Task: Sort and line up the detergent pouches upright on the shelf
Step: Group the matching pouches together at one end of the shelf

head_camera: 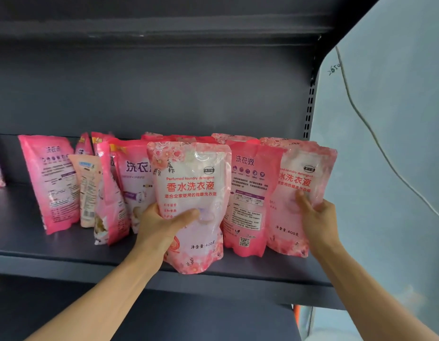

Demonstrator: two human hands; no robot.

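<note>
Between the two hands, at the front of the dark grey shelf [53, 244], stands a partly ordered group of pink detergent pouches. The left hand [162, 227] grips a floral perfumed laundry detergent pouch [192, 205] by its lower left side, thumb curled across the front; the pouch base hangs over the shelf's front edge and is not yet seated. The right hand [317, 217] clamps the right edge of a matching floral pouch [299, 193], fingers wrapped round its side, thumb on the front; that pouch stands upright on the shelf. Between these two stands a back-facing pink pouch [248, 200], upright, printed panel and QR code outward.

Progress is judged as partial. Right of the left hand, pouches stand close and upright. Left of it, sorting remains: a purple-labelled pouch [137, 183], a narrow peach pouch [88, 190] and a leaning back-facing pouch [51, 180] sit tilted and at mixed angles (faces not aligned).

Open shelf surface lies left and forward of the left hand. Just beyond the right hand the slotted upright [309, 99] ends the shelf, so no room remains there.
</note>
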